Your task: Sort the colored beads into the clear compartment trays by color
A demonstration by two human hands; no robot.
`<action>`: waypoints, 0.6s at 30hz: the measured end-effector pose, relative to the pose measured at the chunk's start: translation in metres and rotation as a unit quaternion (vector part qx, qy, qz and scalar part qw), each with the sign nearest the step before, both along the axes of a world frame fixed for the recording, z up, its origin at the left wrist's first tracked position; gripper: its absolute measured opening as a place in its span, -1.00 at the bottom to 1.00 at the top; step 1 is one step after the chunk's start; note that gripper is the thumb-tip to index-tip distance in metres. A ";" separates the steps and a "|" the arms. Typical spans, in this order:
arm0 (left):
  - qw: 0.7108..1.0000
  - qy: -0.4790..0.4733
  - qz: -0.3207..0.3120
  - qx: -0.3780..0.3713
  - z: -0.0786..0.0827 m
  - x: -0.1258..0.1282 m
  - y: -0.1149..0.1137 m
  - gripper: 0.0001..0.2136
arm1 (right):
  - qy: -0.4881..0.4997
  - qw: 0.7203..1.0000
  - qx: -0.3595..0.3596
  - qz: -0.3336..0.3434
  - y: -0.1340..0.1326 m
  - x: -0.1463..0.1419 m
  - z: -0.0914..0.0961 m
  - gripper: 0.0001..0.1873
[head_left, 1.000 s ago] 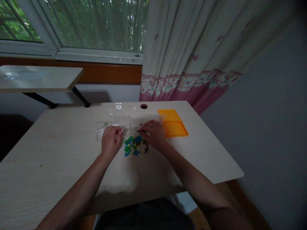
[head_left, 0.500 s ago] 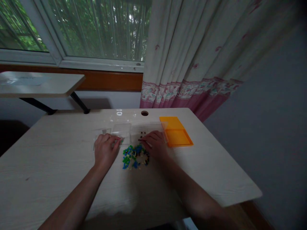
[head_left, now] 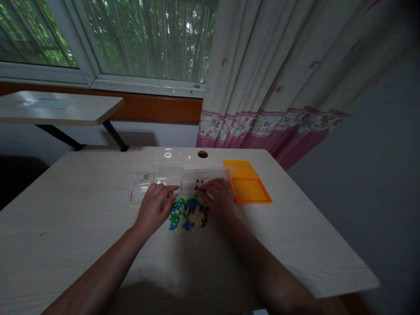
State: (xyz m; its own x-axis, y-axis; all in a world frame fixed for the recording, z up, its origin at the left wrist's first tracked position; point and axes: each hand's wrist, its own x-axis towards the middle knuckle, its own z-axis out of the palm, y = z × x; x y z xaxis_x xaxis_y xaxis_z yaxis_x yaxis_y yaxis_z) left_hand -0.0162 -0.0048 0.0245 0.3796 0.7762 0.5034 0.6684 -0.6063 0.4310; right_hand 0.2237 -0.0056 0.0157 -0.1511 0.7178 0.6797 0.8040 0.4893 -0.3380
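Note:
A loose pile of small blue, green, pale and dark building bricks (head_left: 187, 214) lies on the table between my hands. To its upper left, my left hand (head_left: 155, 206) is curled, with a small green brick (head_left: 171, 192) at its fingertips, between index finger and thumb. My right hand (head_left: 218, 197) reaches over a clear plastic tray (head_left: 190, 176), thumb and fingers pinched on a small dark brick. Other dark bricks (head_left: 200, 181) lie in that tray just beyond the fingertips. The right palm and the tray's right part are partly covered by the hand.
Right of the tray lies an open orange case (head_left: 251, 190). More clear plastic boxes (head_left: 169, 173) and a clear lid (head_left: 139, 189) stand at the left. Behind are a cable hole (head_left: 202, 154), a raised shelf (head_left: 62, 109) on black legs, a window and a curtain (head_left: 229, 105).
My left hand has moved right, toward the pile and tray, with the green brick at its fingertips. My right hand stays over the tray. The whole view has shifted slightly.

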 end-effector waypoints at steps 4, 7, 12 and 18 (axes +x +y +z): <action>0.999 0.007 -0.044 -0.019 0.000 0.003 -0.004 -0.78 | 0.007 1.000 0.005 -0.009 0.001 0.001 0.000 -0.93; 0.998 0.006 -0.053 -0.030 -0.003 0.004 -0.005 -0.80 | 0.010 1.000 0.003 -0.015 0.001 0.001 0.000 -0.94; 0.998 -0.002 -0.055 -0.029 -0.005 0.005 -0.006 -0.82 | 0.012 1.000 -0.004 -0.020 0.002 0.002 0.000 -0.94; 0.975 -0.167 0.087 -0.121 -0.012 0.002 -0.007 -0.92 | 0.039 0.996 -0.009 -0.083 0.004 0.007 -0.001 -0.94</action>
